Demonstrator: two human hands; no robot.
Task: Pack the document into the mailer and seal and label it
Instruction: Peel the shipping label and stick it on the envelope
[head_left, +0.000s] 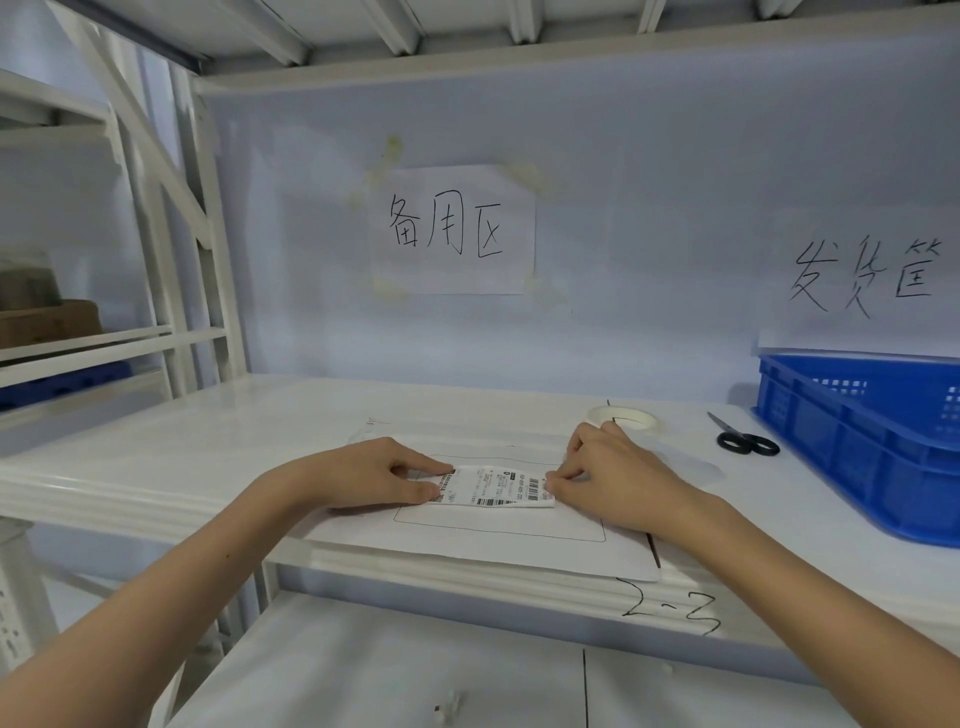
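Note:
A white mailer (483, 545) lies flat on the white shelf, its near edge overhanging the shelf front. On top of it sits a shipping label (493, 487) with barcodes and small print, slightly bowed upward in the middle. My left hand (374, 475) pinches the label's left end between thumb and fingers. My right hand (608, 478) pinches its right end the same way. A thin rectangular outline shows on the mailer's face around and below the label. The document is not visible.
A roll of white tape (621, 415) sits behind my right hand. Black-handled scissors (743, 439) lie to the right, next to a blue plastic crate (857, 447) at the shelf's right end. Handwritten paper signs hang on the back wall (649, 208). A shelf upright (208, 291) stands left.

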